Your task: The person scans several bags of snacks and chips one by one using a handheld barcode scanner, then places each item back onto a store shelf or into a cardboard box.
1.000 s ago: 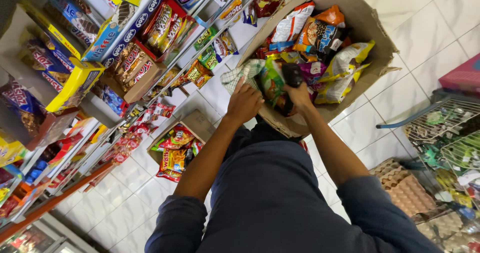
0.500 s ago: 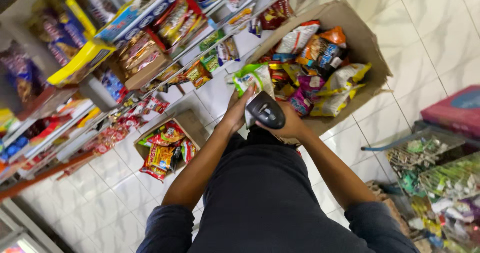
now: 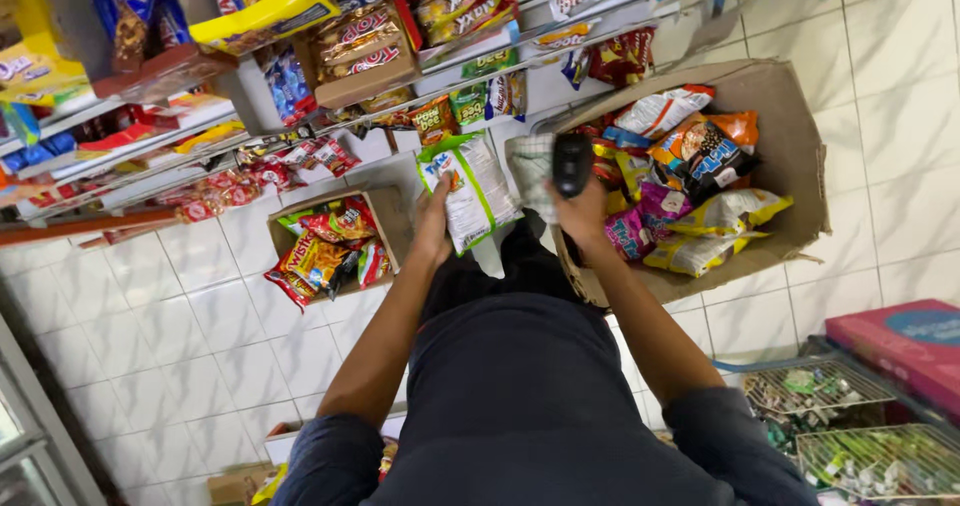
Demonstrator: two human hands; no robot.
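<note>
A white plastic snack packet with green edging (image 3: 478, 191) is gripped by the left hand (image 3: 433, 228) and held upright above the white tiled floor (image 3: 190, 336). Just to its right, a black handheld scanner (image 3: 572, 163) is clasped in the right hand (image 3: 583, 211), raised beside the large brown cardboard box (image 3: 790, 156) of snack bags.

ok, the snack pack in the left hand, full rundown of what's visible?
The pack is a flat, glossy plastic pouch, mostly white with a green edge stripe and small coloured print. It looks sealed and full, slightly creased. It is held roughly upright, tilted, above the tiled floor between the shelves and the cardboard box. The left hand pinches its lower left edge; the grip hides that corner. Nothing else clearly touches it.
</note>
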